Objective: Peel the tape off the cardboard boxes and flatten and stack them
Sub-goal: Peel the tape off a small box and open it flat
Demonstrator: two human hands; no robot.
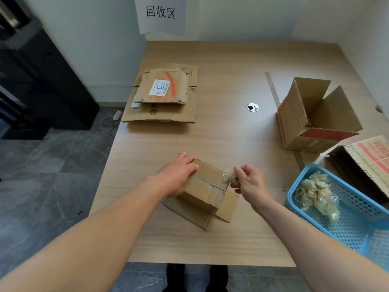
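A small brown cardboard box [207, 191] lies on the wooden table [227, 142] near its front edge, with clear tape across its top. My left hand [179, 175] lies on the box's left end, palm down, fingers over its far edge. My right hand [249, 182] pinches a crumpled strip of clear tape [231, 175] that still joins the box's right end. A stack of flattened boxes [163, 95] lies at the table's far left.
An open upright box [315, 116] stands at the right. Another box [366, 165] with red print lies on its side at the right edge. A blue plastic basket [345, 220] holding wadded tape sits at the front right. A paper sign [161, 13] hangs on the back wall.
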